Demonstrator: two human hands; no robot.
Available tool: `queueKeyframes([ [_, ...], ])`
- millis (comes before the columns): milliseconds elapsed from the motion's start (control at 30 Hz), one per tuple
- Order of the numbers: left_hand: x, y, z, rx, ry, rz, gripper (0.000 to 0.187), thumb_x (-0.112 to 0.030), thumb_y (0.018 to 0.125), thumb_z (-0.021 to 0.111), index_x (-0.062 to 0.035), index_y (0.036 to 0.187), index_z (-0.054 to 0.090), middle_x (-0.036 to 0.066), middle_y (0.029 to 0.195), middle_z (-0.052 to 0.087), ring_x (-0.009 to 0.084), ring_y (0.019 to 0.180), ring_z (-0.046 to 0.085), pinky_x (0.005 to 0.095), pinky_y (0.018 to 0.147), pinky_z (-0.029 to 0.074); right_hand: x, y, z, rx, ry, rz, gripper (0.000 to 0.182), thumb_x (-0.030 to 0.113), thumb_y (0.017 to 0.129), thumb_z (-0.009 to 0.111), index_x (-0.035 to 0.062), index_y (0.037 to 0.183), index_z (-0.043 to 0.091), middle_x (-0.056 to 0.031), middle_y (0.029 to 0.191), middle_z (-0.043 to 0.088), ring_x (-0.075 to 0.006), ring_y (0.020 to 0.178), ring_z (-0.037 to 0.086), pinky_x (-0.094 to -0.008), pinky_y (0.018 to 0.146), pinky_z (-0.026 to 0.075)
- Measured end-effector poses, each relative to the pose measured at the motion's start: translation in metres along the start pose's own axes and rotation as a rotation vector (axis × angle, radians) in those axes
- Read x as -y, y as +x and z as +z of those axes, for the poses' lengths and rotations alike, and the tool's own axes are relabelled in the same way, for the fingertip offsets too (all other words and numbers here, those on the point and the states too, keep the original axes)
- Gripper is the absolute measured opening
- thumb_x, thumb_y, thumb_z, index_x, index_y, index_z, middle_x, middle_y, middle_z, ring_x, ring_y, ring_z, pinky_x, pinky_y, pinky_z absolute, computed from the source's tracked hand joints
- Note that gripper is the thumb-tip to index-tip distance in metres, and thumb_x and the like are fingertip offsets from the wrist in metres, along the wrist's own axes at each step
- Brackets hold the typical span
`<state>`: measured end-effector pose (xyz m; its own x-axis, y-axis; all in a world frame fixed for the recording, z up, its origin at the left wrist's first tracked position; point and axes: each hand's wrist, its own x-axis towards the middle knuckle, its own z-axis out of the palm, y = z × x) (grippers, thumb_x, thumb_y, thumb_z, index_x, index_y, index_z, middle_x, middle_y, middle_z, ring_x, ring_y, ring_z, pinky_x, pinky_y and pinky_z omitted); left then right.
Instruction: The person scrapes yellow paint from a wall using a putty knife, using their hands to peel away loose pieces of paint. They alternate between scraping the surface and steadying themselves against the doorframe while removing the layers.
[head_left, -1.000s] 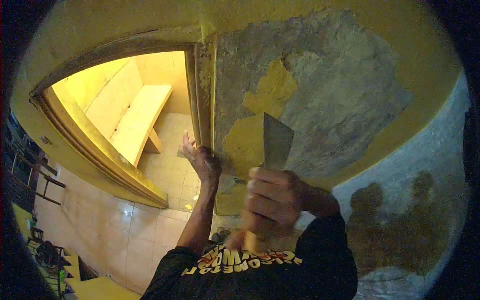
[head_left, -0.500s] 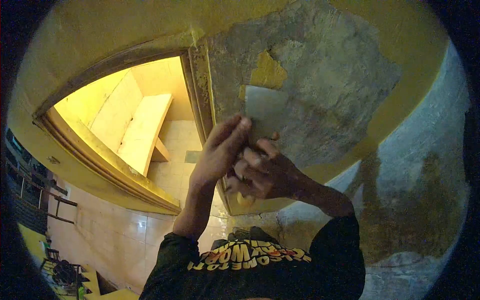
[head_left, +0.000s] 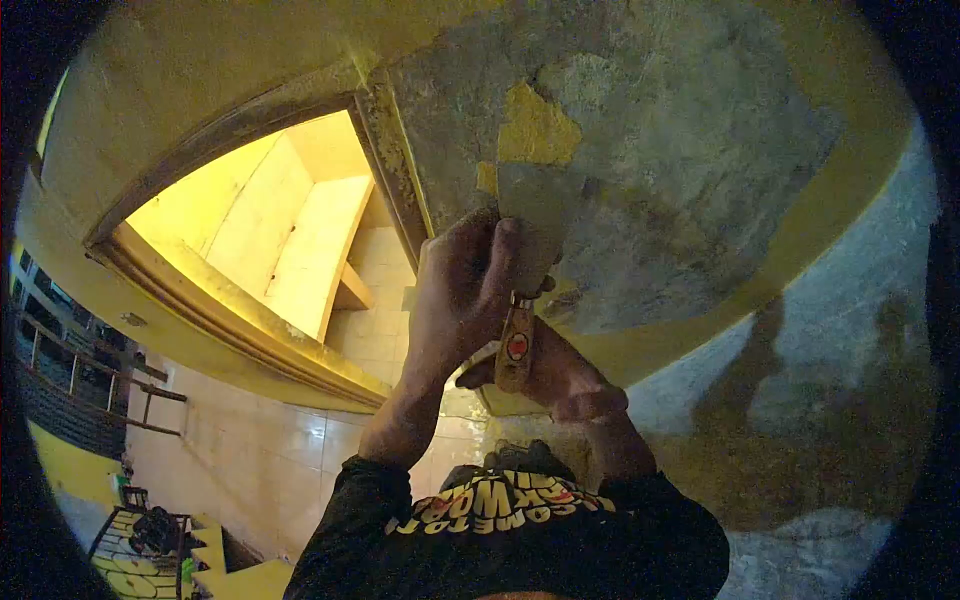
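Note:
A putty knife with a broad flat blade [head_left: 537, 205] and a wooden handle [head_left: 514, 352] bearing a red mark is held up before the wall. My left hand [head_left: 462, 285] grips the blade's left side, its thumb lying on the face. Behind the handle is my right hand [head_left: 565, 372], its fingers wrapped around from the far side and partly hidden. Just above the blade, a leftover patch of yellow paint [head_left: 540, 128] stands out on the bare grey wall [head_left: 690, 150].
Left of the grey area, a wooden frame [head_left: 395, 165] surrounds a lit opening with a ledge [head_left: 335, 235] inside. Yellow paint borders the bare plaster. Pale floor tiles [head_left: 260, 450] lie below, with a dark metal rack [head_left: 140, 540] at lower left.
My right hand has turned and dropped lower, so the wooden handle now shows. My left thumb has shifted onto the blade's face, and the blade looks darker.

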<state>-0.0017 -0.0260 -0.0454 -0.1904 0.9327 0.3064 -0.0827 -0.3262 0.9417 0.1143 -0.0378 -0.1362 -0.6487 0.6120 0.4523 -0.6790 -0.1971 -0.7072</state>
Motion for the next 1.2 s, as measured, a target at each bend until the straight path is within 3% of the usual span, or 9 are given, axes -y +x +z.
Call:
queueKeyframes([
  [67, 0.011, 0.006, -0.012, 0.003, 0.268, 0.106, 0.026, -0.018, 0.091, 0.049, 0.006, 0.083, 0.054, 0.011, 0.063, 0.058, 0.012, 0.051, 0.048, 0.0283, 0.049, 0.04, -0.001, 0.013, -0.003, -0.03, 0.012, 0.037, 0.066, 0.045, 0.083, 0.055, 0.0042, 0.129, 0.031, -0.0136, 0.106, 0.055, -0.0241, 0.091, 0.058, -0.0392, 0.072, 0.049],
  [133, 0.015, 0.007, -0.021, 0.005, 0.533, 0.193, 0.026, -0.019, 0.09, 0.05, 0.0057, 0.084, 0.055, 0.012, 0.066, 0.06, 0.013, 0.051, 0.051, 0.0283, 0.05, 0.042, 0.001, 0.019, 0.011, -0.354, -0.08, 0.125, 0.041, 0.05, 0.09, 0.043, 0.0084, 0.09, 0.043, -0.0044, 0.07, 0.048, -0.0108, 0.051, 0.044, -0.0261, 0.046, 0.042],
  [200, 0.008, 0.009, -0.019, 0.075, 0.528, 0.153, 0.029, -0.022, 0.094, 0.046, 0.0057, 0.094, 0.055, 0.012, 0.078, 0.064, 0.0146, 0.068, 0.061, 0.0253, 0.06, 0.048, -0.003, 0.02, 0.006, -0.312, 0.018, 0.152, 0.041, 0.049, 0.091, 0.041, 0.0081, 0.089, 0.042, -0.0053, 0.07, 0.048, -0.0109, 0.049, 0.043, -0.0265, 0.045, 0.042],
  [567, 0.0, 0.02, 0.002, 0.049, 0.028, -0.158, 0.043, -0.035, 0.094, 0.042, 0.005, 0.1, 0.055, 0.015, 0.077, 0.065, 0.0192, 0.055, 0.062, 0.0281, 0.05, 0.051, -0.016, 0.04, 0.006, -0.578, -0.399, -0.103, 0.044, 0.051, 0.09, 0.042, 0.0075, 0.092, 0.048, -0.0053, 0.062, 0.05, -0.0156, 0.044, 0.048, -0.0289, 0.037, 0.038],
  [633, 0.0, 0.022, 0.002, 0.044, 0.03, -0.179, 0.043, -0.035, 0.094, 0.042, 0.005, 0.101, 0.055, 0.016, 0.077, 0.065, 0.0189, 0.055, 0.062, 0.0276, 0.05, 0.05, -0.004, 0.041, 0.0, -0.54, 0.123, 0.348, 0.048, 0.052, 0.089, 0.042, 0.0056, 0.093, 0.05, -0.006, 0.061, 0.052, -0.0156, 0.044, 0.049, -0.0295, 0.037, 0.038],
  [867, 0.0, 0.019, 0.002, 0.093, -0.046, -0.214, 0.048, -0.037, 0.096, 0.035, 0.0071, 0.098, 0.054, 0.015, 0.077, 0.065, 0.0193, 0.057, 0.063, 0.0268, 0.051, 0.048, -0.006, 0.04, 0.019, -0.539, 0.002, 0.244, 0.051, 0.055, 0.088, 0.041, 0.0049, 0.09, 0.05, -0.0049, 0.055, 0.051, -0.0146, 0.038, 0.047, -0.0277, 0.032, 0.037],
  [933, -0.001, 0.019, 0.002, 0.088, -0.048, -0.223, 0.047, -0.036, 0.096, 0.035, 0.007, 0.098, 0.054, 0.015, 0.076, 0.065, 0.0197, 0.057, 0.063, 0.0274, 0.052, 0.049, -0.002, 0.043, 0.025, -0.728, -0.022, 0.338, 0.049, 0.053, 0.088, 0.041, 0.005, 0.091, 0.049, -0.0056, 0.055, 0.051, -0.0145, 0.037, 0.047, -0.0273, 0.032, 0.037],
  [1033, 0.001, 0.022, 0.0, 0.103, -0.054, -0.24, 0.046, -0.036, 0.096, 0.036, 0.0069, 0.096, 0.054, 0.015, 0.075, 0.065, 0.0198, 0.056, 0.063, 0.0281, 0.051, 0.049, -0.007, 0.043, 0.017, -0.524, 0.112, 0.234, 0.048, 0.052, 0.089, 0.041, 0.0048, 0.096, 0.049, -0.0059, 0.055, 0.051, -0.0151, 0.038, 0.048, -0.0274, 0.033, 0.038],
  [1200, 0.003, 0.023, 0.0, 0.091, -0.081, -0.242, 0.047, -0.036, 0.096, 0.037, 0.0066, 0.093, 0.056, 0.015, 0.074, 0.065, 0.0201, 0.057, 0.063, 0.0277, 0.051, 0.049, -0.003, 0.048, 0.025, -0.617, 0.09, 0.275, 0.047, 0.051, 0.089, 0.041, 0.0059, 0.095, 0.049, -0.0064, 0.055, 0.051, -0.0162, 0.038, 0.048, -0.0276, 0.032, 0.038],
])
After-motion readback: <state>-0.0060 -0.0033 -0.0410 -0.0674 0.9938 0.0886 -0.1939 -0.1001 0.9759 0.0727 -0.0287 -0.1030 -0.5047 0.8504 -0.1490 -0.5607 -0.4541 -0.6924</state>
